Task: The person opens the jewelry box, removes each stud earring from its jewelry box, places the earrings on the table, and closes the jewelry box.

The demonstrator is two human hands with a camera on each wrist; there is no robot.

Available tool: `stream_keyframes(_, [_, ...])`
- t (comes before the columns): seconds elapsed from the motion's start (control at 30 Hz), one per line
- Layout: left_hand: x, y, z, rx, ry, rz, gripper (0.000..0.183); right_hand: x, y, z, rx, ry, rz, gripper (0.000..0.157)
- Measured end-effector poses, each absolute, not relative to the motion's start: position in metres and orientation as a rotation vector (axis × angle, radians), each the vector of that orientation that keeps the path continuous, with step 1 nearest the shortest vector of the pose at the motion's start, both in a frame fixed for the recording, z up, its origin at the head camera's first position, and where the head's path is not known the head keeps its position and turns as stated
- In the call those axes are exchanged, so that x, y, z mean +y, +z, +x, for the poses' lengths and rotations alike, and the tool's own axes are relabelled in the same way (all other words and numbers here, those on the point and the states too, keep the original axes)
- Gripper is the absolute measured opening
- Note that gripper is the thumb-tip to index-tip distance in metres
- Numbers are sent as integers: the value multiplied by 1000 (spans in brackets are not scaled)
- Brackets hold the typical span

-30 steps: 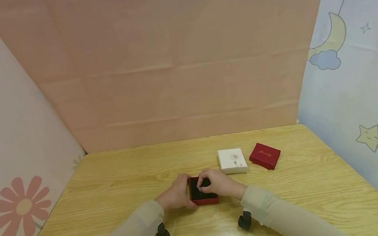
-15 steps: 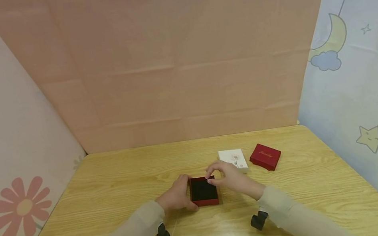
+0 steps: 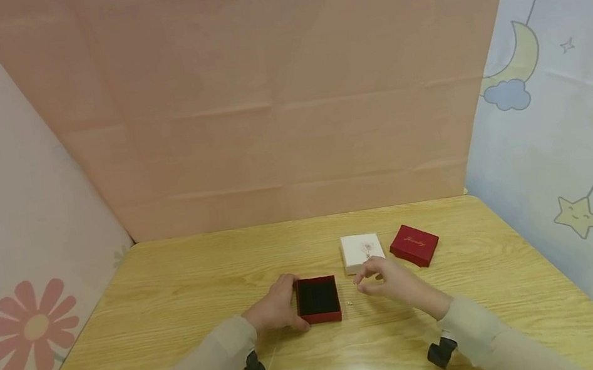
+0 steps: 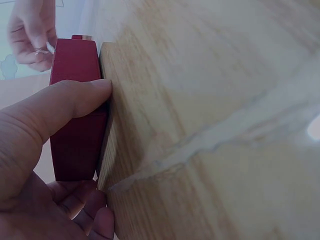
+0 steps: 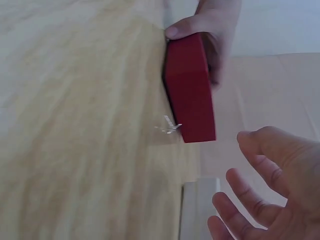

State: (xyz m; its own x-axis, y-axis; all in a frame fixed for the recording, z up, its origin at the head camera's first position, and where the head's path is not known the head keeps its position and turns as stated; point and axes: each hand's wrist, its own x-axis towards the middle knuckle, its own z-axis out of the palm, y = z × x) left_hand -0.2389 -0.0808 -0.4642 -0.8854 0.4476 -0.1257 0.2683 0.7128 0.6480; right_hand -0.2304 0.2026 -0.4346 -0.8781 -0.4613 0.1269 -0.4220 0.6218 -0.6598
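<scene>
My left hand [image 3: 275, 307] grips the left side of an open red jewellery box [image 3: 322, 318] with a black lining, which sits on the table. In the left wrist view its thumb [image 4: 82, 97] lies along the red wall. My right hand [image 3: 392, 282] is raised to the right of the box, thumb and forefinger close together. A small shiny piece of jewellery [image 4: 42, 51] shows at its fingertips in the left wrist view; its exact kind is too small to tell. Another tiny shiny piece, perhaps an earring [image 3: 350, 304], lies on the table just right of the box.
A white box [image 3: 361, 251] with a flower print stands behind my right hand. Farther right lies a red lid [image 3: 416, 245] with gold lettering. The wooden table [image 3: 200, 268] is bordered by a pinkish back cloth [image 3: 276, 118] and printed side panels.
My right hand has risen out of the box and moved right, with the small shiny piece at its fingertips, uncovering the black lining. The left hand stays on the box.
</scene>
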Motion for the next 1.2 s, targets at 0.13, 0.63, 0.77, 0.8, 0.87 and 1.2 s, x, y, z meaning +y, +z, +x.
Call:
stream_keyframes(0.13, [-81,-463,-238,2651,937,571,93,203,-445,-231,2756,-1095,-752,5])
stream_keyframes(0.63, [-81,-461,-237,2642,946,558,94,197,-459,-229,2693,-1037,-718,6])
stream_keyframes(0.77, [-81,-459,-236,2637,953,568,94,197,-459,-229,2672,-1047,-728,6])
stream_keyframes(0.8, [-81,-459,-236,2636,950,569,94,196,-459,-229,2666,-1052,-730,5])
stream_keyframes(0.87, [-81,-458,-236,2637,944,578,94,196,-459,-228,2655,-1061,-738,5])
stream_keyframes(1.2, [-80,-459,-237,2633,931,566,94,195,-458,-228,2657,-1034,-722,5])
